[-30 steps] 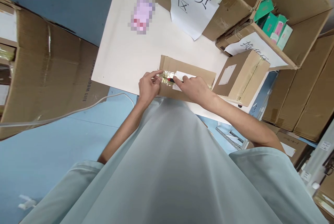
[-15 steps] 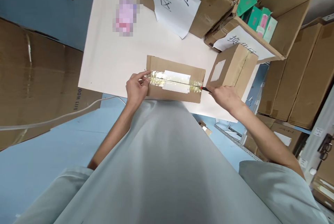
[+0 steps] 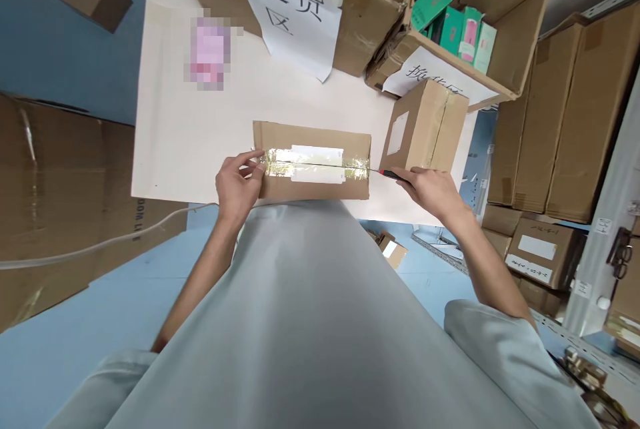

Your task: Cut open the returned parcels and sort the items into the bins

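Taped carton (image 3: 315,191) on white table (image 3: 170,149); left hand (image 3: 241,185) half-curled, touching carton's left end, cannot tell if gripping; right hand (image 3: 433,194) closed round red-black cutter (image 3: 393,175) off carton's right end; carton's white label (image 3: 320,174) illegible; paper sign (image 3: 300,25) beyond carton reads 退货区.

Box (image 3: 315,174) on tbl (image 3: 170,149), cutter (image 3: 393,176) just R of it, 2nd box (image 3: 425,125) R-rear, ctns (image 3: 367,32) behind w/ pkgs (image 3: 451,30) in.

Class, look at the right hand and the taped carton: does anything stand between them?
Only the thin tool held in the right hand lies in that gap, pointing toward the nearer end of the taped carton; no other obstacle is visible.
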Available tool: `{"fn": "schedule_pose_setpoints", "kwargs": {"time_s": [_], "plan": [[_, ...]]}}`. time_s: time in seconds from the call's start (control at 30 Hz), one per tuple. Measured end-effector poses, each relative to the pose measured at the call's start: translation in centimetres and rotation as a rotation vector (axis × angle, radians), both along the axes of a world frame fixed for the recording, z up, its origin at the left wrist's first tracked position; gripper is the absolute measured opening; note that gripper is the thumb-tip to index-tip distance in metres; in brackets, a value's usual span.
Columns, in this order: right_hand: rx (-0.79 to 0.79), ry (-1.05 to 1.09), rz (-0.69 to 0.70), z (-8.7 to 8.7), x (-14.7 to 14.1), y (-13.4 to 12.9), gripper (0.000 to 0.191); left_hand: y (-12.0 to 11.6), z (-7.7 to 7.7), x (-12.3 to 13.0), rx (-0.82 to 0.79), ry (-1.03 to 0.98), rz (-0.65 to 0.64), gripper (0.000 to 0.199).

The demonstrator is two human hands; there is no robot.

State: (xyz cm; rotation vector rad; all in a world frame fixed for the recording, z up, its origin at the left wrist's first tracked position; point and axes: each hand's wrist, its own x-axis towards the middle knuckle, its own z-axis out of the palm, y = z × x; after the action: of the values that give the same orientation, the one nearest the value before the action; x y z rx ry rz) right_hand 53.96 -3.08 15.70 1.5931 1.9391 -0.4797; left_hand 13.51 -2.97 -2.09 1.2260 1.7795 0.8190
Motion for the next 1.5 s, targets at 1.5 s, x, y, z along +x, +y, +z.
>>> {"fn": "schedule_pose_setpoints", "kwargs": {"time_s": [1.5], "plan": [[-0.034, 0.055, -0.593, -3.7, -11.2, -5.2, 0.076, 5.1, -0.9, 16.6, 0.354, 0.175, -0.971, 0.044]]}}
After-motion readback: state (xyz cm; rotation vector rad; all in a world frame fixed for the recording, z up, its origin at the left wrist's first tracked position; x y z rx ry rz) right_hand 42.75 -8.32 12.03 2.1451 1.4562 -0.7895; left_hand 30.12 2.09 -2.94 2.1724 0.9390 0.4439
